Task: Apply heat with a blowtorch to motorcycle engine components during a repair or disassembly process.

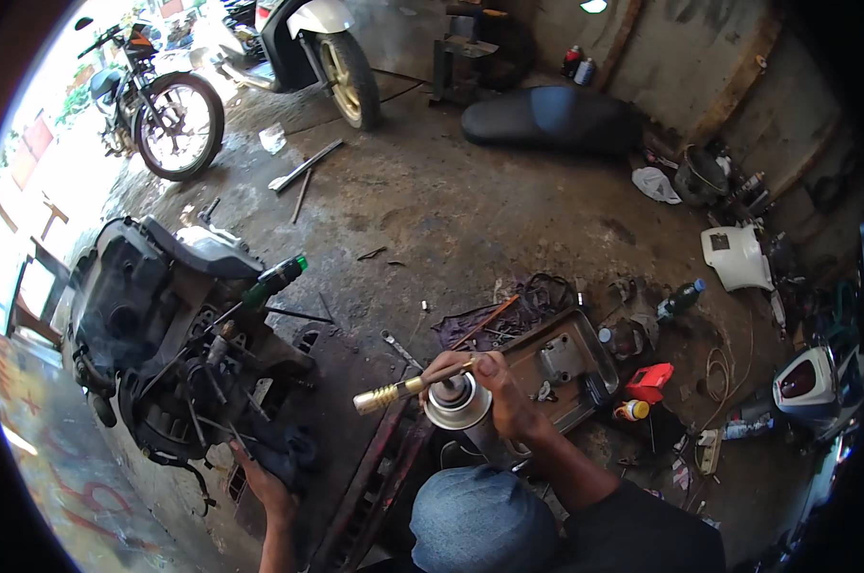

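Note:
My right hand (501, 393) is closed round the head of a blowtorch (458, 405), a gas canister with a silver top and a brass nozzle (386, 395) that points left. No flame shows at the nozzle. Lower left, my left hand (263, 480) reaches to the edge of a dark motorcycle engine assembly (202, 368); its fingers close at a thin metal piece, but what they grip is unclear. A dark cloth (293, 456) lies beside that hand. Across the assembly rests a screwdriver (274, 280) with a black and green handle.
A rounded blue-grey cloth shape (484, 520) fills the bottom middle. Right of the torch sits a metal tray (594, 349) with parts, near a red case (650, 382) and a bottle (680, 299). A motorcycle (179, 124), a scooter (348, 81) and a black seat (551, 119) stand or lie farther off.

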`<state>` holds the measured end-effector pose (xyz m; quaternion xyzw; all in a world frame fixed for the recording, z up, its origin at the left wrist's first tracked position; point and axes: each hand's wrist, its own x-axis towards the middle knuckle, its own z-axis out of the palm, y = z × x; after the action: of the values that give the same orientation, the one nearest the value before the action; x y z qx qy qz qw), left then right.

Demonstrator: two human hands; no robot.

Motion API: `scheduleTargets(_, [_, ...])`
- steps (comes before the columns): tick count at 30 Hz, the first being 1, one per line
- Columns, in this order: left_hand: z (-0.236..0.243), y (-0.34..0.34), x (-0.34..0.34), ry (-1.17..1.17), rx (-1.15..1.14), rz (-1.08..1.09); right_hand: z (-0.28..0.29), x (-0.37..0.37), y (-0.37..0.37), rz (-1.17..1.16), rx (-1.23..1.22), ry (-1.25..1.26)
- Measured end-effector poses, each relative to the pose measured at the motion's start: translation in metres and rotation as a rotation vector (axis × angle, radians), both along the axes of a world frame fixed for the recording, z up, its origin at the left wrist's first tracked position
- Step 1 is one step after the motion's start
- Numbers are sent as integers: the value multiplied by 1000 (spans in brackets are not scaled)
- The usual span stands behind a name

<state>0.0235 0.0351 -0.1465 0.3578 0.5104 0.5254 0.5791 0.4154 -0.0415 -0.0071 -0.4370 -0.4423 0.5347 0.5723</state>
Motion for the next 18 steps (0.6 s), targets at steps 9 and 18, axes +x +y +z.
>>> scheduleTargets(9, [4,-3,6,124,52,42,-13,21,2,-402,44,-333])
scheduleTargets(18, [28,-5,23,72,6,55,-98,130,73,-906,221,-366])
